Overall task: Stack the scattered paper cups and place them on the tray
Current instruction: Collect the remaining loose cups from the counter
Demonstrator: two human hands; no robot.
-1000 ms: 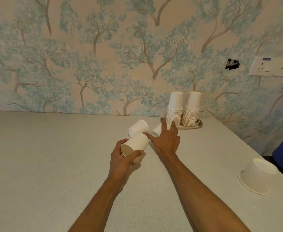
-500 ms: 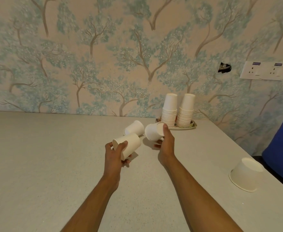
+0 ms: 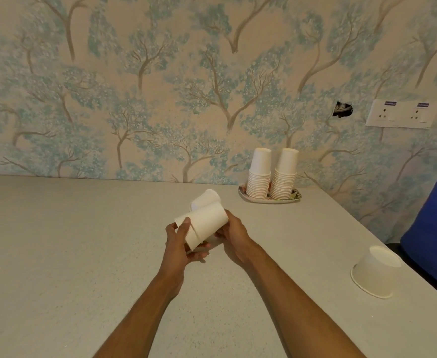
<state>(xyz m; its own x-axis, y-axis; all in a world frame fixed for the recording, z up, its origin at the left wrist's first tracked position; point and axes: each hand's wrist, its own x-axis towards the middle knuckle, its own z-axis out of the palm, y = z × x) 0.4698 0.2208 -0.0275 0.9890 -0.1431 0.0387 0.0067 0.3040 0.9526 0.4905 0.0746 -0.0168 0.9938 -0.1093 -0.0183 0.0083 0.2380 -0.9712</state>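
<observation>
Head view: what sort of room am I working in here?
Probably a home or small office room, not a workshop: tree-patterned wallpaper, a wall socket panel, and a pale speckled tabletop holding a tray of stacked paper cups.

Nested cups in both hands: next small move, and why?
Probably free the right hand and reach for the loose cup lying on its side just behind. The left hand already grips the nested cups, which look seated together. That cup is the nearest one unstacked; the tray already carries two stacks.
</observation>
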